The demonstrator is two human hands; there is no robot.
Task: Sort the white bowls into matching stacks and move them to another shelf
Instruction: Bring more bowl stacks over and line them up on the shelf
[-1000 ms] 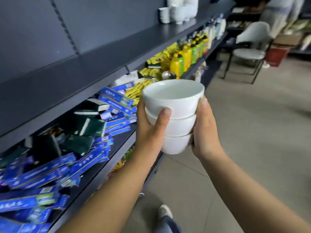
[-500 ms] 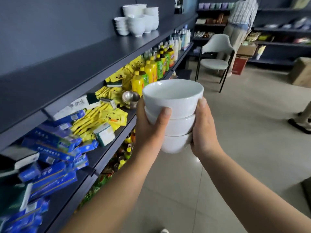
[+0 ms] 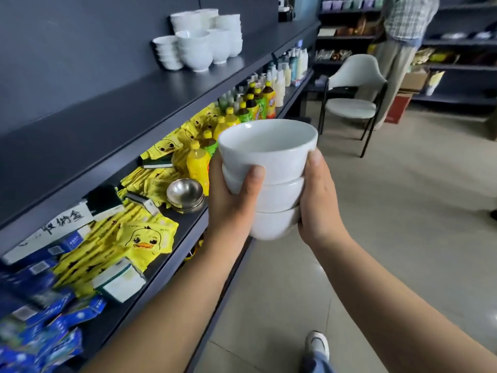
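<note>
A stack of three white bowls [image 3: 271, 181] is carried in front of me in the aisle. My left hand [image 3: 231, 208] grips its left side, thumb across the front. My right hand [image 3: 317, 203] grips the right side, thumb up on the top bowl. Further along the dark upper shelf [image 3: 129, 103] stand several more white bowls [image 3: 201, 41] in stacks of different sizes, well ahead of my hands.
The lower shelf holds yellow duck packets [image 3: 145, 240], blue boxes [image 3: 40, 319], steel bowls [image 3: 185, 195] and drink bottles [image 3: 250, 106]. A white chair [image 3: 352, 92] and a standing person [image 3: 400, 49] are ahead on the tiled floor. My shoe [image 3: 317, 345] shows below.
I have walked forward along the shelf with the stack held the same way. The white bowls on the upper shelf and the chair are now nearer.
</note>
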